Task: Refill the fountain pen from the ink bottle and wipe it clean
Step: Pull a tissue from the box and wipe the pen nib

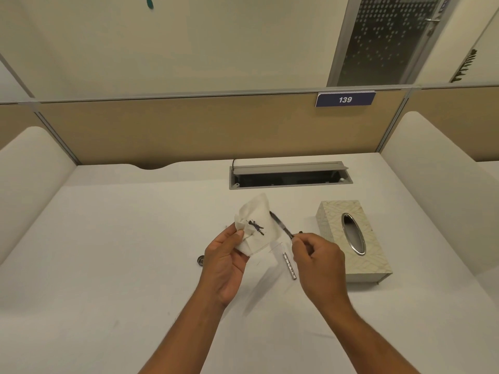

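My left hand [225, 261] pinches a crumpled white tissue [259, 225] above the desk; the tissue carries a dark purple ink smear. My right hand [317, 256] grips the slim dark fountain pen section [280, 225] by its near end, its far end pointing up-left and touching the tissue's right edge. On the white desk [121, 252] below the hands lies a silver pen barrel [289, 265]. A small round dark cap [201, 261] sits just left of my left wrist. No ink bottle is visible.
A patterned tissue box [378, 255] with an oval metal opening stands right of my right hand. An open cable tray [290, 175] is set into the desk farther back. Low white partitions [32, 163] border both sides.
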{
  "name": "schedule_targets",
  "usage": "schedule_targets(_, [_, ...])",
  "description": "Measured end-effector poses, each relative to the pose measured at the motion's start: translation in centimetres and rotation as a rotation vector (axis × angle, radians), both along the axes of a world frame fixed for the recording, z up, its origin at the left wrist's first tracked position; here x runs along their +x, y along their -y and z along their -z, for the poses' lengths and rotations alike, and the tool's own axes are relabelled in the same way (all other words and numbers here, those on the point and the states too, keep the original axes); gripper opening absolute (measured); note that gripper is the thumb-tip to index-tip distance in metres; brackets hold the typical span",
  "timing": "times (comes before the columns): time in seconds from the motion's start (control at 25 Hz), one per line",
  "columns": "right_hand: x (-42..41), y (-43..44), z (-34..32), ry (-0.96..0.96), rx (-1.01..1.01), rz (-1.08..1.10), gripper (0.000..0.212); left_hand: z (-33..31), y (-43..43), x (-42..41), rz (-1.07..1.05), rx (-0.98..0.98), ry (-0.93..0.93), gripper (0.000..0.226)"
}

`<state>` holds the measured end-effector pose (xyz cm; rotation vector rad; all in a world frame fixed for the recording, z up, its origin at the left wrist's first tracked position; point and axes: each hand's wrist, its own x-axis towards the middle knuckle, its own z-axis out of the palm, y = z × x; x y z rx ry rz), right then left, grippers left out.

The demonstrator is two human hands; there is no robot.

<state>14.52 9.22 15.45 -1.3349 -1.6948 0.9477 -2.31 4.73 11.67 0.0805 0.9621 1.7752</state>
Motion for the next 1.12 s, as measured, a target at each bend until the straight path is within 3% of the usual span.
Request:
schedule_targets(0.24, [-1.4,2.3,0.7,0.026,-0.009,-0.12,0.026,0.9,-0.1,-0.2,0.013,-0.03,-0.025,0.034])
schedule_targets(0.88, [-1.5,3.1,1.7,0.274,0.065,-0.249,0.024,0.9,0.1,0.0,0.06,-0.104,-0.047,0.029])
schedule_targets(1.12, [-1.5,2.9,2.8,0.479,0.414,-0.238,0.023,0.4,0.4,-0.6,0.117,-0.055,0.025,0.028])
